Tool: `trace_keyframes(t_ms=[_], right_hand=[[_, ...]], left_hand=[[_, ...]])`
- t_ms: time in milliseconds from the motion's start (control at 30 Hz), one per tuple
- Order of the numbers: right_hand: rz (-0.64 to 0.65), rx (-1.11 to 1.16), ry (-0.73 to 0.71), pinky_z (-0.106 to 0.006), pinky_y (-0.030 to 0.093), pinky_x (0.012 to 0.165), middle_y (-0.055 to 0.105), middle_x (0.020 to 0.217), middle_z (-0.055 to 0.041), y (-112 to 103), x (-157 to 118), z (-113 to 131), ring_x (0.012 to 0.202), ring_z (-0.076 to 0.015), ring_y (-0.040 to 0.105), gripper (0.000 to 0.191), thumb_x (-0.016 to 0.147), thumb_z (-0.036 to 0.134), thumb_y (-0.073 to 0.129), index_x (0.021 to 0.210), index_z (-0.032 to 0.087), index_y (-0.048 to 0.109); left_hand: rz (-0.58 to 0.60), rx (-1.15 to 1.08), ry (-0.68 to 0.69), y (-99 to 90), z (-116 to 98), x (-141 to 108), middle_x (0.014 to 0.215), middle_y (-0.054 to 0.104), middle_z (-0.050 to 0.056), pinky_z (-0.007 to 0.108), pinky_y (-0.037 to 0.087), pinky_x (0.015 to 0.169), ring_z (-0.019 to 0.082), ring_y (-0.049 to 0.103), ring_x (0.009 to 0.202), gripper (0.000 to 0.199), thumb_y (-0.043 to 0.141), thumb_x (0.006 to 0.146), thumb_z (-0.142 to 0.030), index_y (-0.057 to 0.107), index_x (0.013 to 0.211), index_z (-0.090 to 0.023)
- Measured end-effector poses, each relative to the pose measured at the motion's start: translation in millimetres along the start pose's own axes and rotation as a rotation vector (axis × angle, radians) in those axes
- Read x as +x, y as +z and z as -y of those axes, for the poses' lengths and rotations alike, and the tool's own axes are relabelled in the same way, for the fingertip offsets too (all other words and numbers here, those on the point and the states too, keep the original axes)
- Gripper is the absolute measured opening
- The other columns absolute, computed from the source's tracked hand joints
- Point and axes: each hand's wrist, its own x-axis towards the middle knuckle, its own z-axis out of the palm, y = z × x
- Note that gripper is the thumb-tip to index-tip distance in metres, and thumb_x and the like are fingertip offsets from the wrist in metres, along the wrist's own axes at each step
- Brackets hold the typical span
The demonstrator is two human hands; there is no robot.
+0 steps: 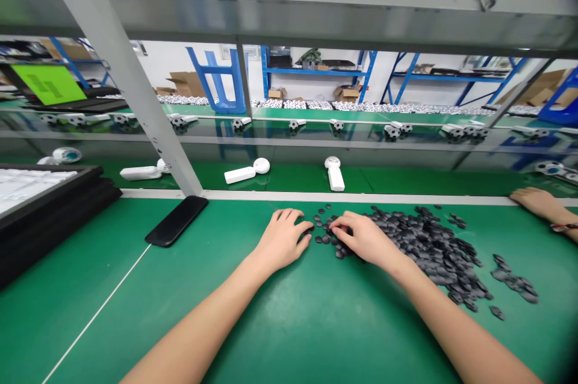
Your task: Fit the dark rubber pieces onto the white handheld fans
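Note:
Small black flat pieces [419,239], several of them roughly hexagonal, lie heaped on the green bench top. My right hand [365,238] is at the heap's left edge, its thumb and fingers pinched on a small black piece that is mostly hidden. To its left, my left hand [283,238] rests low over the bench with fingers curved and apart. Its thumb and index finger are beside a few loose black pieces [323,224] between the two hands. Whether a piece touches the left fingertips is hard to make out.
A black phone [177,221] lies left, near a grey post [149,89] and stacked black trays [49,221]. White handheld fans [335,174] rest on the green belt behind the bench rail. Another person's hand [537,202] is at the right. An overhead shelf [316,17] spans above.

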Motion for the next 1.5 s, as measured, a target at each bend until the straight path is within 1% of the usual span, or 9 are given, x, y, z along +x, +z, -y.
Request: trace_keyframes(t_ms=[100, 200, 467, 833, 933, 1033, 1133, 1233, 1500], right_hand=[[0.033, -0.014, -0.012, -0.032, 0.052, 0.079, 0.069, 0.097, -0.0051, 1, -1, -1, 0.083, -0.0202, 0.068, 0.021, 0.1, 0.025, 0.059, 0.105, 0.025, 0.079], [0.037, -0.025, -0.054, -0.031, 0.052, 0.082, 0.068, 0.099, -0.0051, 2, -2, 0, 0.087, -0.0206, 0.067, 0.02, 0.099, 0.024, 0.059, 0.108, 0.026, 0.078], [0.027, -0.073, -0.04, -0.033, 0.053, 0.085, 0.067, 0.103, -0.0063, 0, -2, -2, 0.094, -0.0232, 0.068, 0.027, 0.103, 0.025, 0.054, 0.116, 0.027, 0.078], [0.12, 0.059, -0.119, -0.031, 0.053, 0.079, 0.066, 0.098, -0.0039, -3, -6, 10, 0.084, -0.0195, 0.067, 0.021, 0.102, 0.035, 0.059, 0.101, 0.028, 0.079], [0.062, 0.077, -0.083, -0.032, 0.053, 0.078, 0.067, 0.096, -0.0039, -6, -3, 5, 0.082, -0.0196, 0.067, 0.021, 0.103, 0.033, 0.058, 0.1, 0.027, 0.078], [0.03, 0.042, -0.065, -0.033, 0.053, 0.079, 0.069, 0.096, -0.0048, -4, -1, -1, 0.084, -0.0214, 0.068, 0.02, 0.101, 0.033, 0.06, 0.103, 0.027, 0.079], [0.072, 0.039, -0.086, -0.032, 0.054, 0.08, 0.067, 0.1, -0.0049, 2, -2, -1, 0.086, -0.0207, 0.068, 0.023, 0.102, 0.032, 0.058, 0.113, 0.029, 0.079], [0.122, 0.045, -0.098, -0.029, 0.054, 0.075, 0.065, 0.098, -0.0034, 6, -4, 3, 0.077, -0.0174, 0.068, 0.027, 0.105, 0.032, 0.054, 0.116, 0.031, 0.078], [0.088, 0.007, -0.072, -0.03, 0.051, 0.077, 0.066, 0.097, -0.0028, 5, -3, 8, 0.088, -0.0203, 0.066, 0.013, 0.098, 0.026, 0.061, 0.098, 0.027, 0.074]], left_hand=[[-0.008, -0.001, -0.021, -0.7, 1, 0, 0.133, 0.061, 0.013, 0.055, 0.039, 0.109, 0.033, 0.053, 0.125, 0.033, 0.055, 0.101, -0.034, 0.068, 0.129, -0.024], [-0.001, -0.008, -0.002, -0.6, 0, 0, 0.139, 0.058, 0.012, 0.053, 0.04, 0.109, 0.033, 0.051, 0.129, 0.037, 0.056, 0.1, -0.03, 0.064, 0.136, -0.027], [0.016, -0.031, 0.024, 2.4, -2, -1, 0.133, 0.063, 0.01, 0.052, 0.039, 0.11, 0.031, 0.053, 0.126, 0.032, 0.052, 0.101, -0.027, 0.069, 0.128, -0.024], [0.012, -0.057, -0.007, 3.0, 0, -1, 0.129, 0.065, 0.009, 0.051, 0.04, 0.11, 0.03, 0.055, 0.123, 0.032, 0.054, 0.101, -0.029, 0.067, 0.13, -0.024], [0.005, -0.061, -0.021, 4.2, 0, 0, 0.127, 0.065, 0.01, 0.051, 0.04, 0.11, 0.03, 0.056, 0.122, 0.032, 0.055, 0.101, -0.03, 0.068, 0.13, -0.023], [0.002, -0.068, -0.026, 4.9, 0, 0, 0.125, 0.066, 0.009, 0.051, 0.041, 0.109, 0.03, 0.056, 0.121, 0.03, 0.055, 0.101, -0.03, 0.07, 0.126, -0.023], [0.003, -0.08, -0.022, 5.0, 0, 1, 0.123, 0.067, 0.008, 0.05, 0.041, 0.108, 0.029, 0.057, 0.12, 0.027, 0.055, 0.102, -0.03, 0.072, 0.122, -0.024], [0.007, -0.1, -0.025, 5.0, 2, 1, 0.12, 0.067, 0.007, 0.048, 0.043, 0.106, 0.028, 0.058, 0.116, 0.027, 0.054, 0.101, -0.026, 0.072, 0.122, -0.025], [0.006, -0.157, -0.061, 2.8, 7, 0, 0.113, 0.068, 0.006, 0.046, 0.045, 0.102, 0.026, 0.059, 0.108, 0.036, 0.052, 0.098, -0.014, 0.068, 0.127, -0.027]])
